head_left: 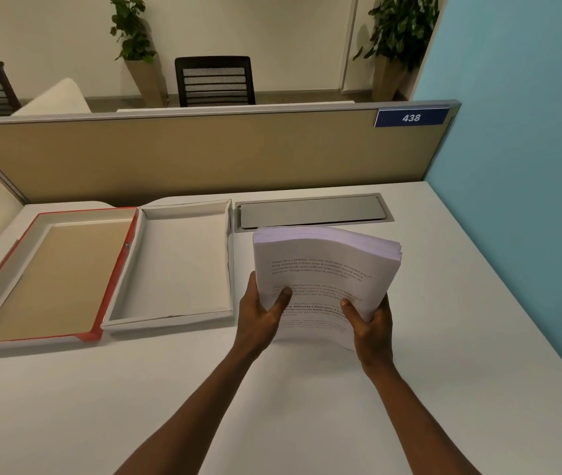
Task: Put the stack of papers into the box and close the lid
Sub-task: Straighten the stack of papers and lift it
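A thick stack of printed papers [324, 265] is held above the white desk, its far end curving upward. My left hand [260, 317] grips its near left edge, thumb on top. My right hand [370, 329] grips the near right corner, thumb on the page. To the left of the stack lies the open white box [228, 269], empty inside. Its red-edged lid [50, 275] lies open flat further left, brown inner face up, joined to the box along one side.
A grey metal cable flap [312, 211] is set in the white desk [307, 406] behind the stack. A beige partition [204, 152] with a blue "438" sign [411, 117] closes the back. A blue wall [519, 166] runs along the right.
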